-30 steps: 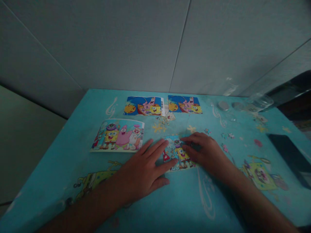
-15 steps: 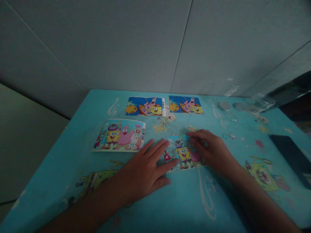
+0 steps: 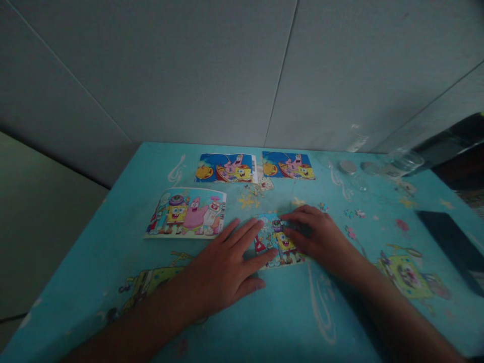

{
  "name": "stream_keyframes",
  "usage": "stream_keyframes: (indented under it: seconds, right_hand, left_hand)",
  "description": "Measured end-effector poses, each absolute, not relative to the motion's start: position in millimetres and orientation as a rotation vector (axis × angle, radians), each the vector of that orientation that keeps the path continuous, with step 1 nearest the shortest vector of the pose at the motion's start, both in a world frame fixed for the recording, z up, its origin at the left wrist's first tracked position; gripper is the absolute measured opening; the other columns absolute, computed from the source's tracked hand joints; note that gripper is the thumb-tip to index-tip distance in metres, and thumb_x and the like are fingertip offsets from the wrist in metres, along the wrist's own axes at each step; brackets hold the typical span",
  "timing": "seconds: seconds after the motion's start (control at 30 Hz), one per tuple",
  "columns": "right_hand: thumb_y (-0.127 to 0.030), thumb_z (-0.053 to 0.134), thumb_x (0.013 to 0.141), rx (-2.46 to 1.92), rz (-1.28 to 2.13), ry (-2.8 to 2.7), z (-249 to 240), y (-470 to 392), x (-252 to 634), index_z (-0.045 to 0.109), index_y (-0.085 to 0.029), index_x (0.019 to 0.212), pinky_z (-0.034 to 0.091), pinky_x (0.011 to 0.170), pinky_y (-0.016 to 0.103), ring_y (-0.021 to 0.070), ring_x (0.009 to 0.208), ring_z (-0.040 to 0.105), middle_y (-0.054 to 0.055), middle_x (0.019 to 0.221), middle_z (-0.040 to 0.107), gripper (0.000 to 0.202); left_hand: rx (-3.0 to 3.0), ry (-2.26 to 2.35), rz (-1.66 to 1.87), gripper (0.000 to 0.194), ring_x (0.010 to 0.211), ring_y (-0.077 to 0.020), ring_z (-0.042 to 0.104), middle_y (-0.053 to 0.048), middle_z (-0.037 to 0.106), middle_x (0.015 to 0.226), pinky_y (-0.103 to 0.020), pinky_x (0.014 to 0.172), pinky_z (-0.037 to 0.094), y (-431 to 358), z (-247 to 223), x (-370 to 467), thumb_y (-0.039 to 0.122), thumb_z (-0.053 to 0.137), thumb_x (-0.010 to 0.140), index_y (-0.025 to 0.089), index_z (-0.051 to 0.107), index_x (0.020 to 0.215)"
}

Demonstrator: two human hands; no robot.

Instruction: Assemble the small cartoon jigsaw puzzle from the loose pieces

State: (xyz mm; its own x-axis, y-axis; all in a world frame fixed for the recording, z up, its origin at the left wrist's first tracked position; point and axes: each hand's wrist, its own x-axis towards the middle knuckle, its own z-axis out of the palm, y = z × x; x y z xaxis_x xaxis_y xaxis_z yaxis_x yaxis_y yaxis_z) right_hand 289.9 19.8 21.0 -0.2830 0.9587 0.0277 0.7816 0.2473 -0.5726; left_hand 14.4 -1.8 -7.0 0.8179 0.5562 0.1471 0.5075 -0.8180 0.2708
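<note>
The left hand (image 3: 223, 264) lay flat on the turquoise cartoon-printed surface (image 3: 287, 312), its fingers spread and their tips resting on the left edge of a small assembled jigsaw puzzle (image 3: 278, 241). The right hand (image 3: 317, 234) lay palm-down over the puzzle's right part, fingers loosely extended and pressing on it, holding nothing that could be seen. The puzzle sat between the two hands, touching both, flat on the surface.

Beyond the left hand, and a little to its left, lay a picture card (image 3: 187, 213) showing cartoon figures. Farther off, beyond both hands, two blue picture cards lay side by side: one (image 3: 226, 168) ahead of the left hand, the other (image 3: 288, 165) ahead of the right. Between those cards and the hands a few loose puzzle pieces (image 3: 260, 185) were scattered. More loose pieces (image 3: 353, 214) lay just right of the right hand. A dark flat object (image 3: 449, 242) lay well to the right, too dim to identify.
</note>
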Motion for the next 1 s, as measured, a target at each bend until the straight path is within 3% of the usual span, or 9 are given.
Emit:
stream_keyframes:
  seconds: [0.3,0.5,0.6,0.8,1.0]
  right_hand:
    - [-0.033,0.068,0.094,-1.625,0.943,-1.867,31,19,295,0.076,-0.022,0.093,0.052,0.064,0.029,0.0173,0.07,0.066,0.002,0.081,0.074,0.014]
    - [-0.036,0.07,0.092,-1.546,0.984,-1.701,33,19,290,0.08,-0.022,0.111,0.053,0.065,0.029,0.0165,0.071,0.065,0.003,0.085,0.075,0.026]
    - [-0.036,0.068,0.091,-1.537,1.009,-1.663,31,18,283,0.083,-0.023,0.106,0.055,0.069,0.032,0.0183,0.076,0.067,0.004,0.09,0.078,0.025]
    - [-0.044,0.071,0.088,-1.735,1.046,-1.495,27,14,272,0.084,-0.016,0.099,0.043,0.046,0.025,0.013,0.051,0.053,0.002,0.066,0.071,0.032]
    - [-0.048,0.072,0.088,-1.665,1.144,-1.452,23,12,267,0.077,-0.016,0.092,0.042,0.044,0.023,0.0101,0.048,0.051,0.002,0.069,0.071,0.032]
  left_hand:
    - [2.78,0.816,0.295,0.061,0.16,-0.0362,0.02,-0.016,0.016,0.174,-0.063,0.126,0.022,-1,-8,14,0.046,0.065,0.101,0.035,0.044,0.157]
    - [2.765,0.811,0.32,0.058,0.159,-0.0374,0.022,-0.015,0.014,0.174,-0.062,0.126,0.022,-1,-6,14,0.046,0.064,0.102,0.034,0.046,0.156]
    - [2.774,0.816,0.299,0.061,0.159,-0.0378,0.022,-0.017,0.016,0.173,-0.063,0.126,0.022,-1,-6,14,0.046,0.067,0.101,0.035,0.045,0.156]
    - [2.769,0.816,0.269,0.061,0.159,-0.0372,0.021,-0.02,0.02,0.172,-0.064,0.125,0.023,-2,-6,15,0.047,0.068,0.1,0.034,0.046,0.155]
    - [2.75,0.817,0.314,0.063,0.16,-0.0361,0.02,-0.017,0.02,0.173,-0.063,0.126,0.022,-1,-8,15,0.047,0.069,0.099,0.035,0.046,0.156]
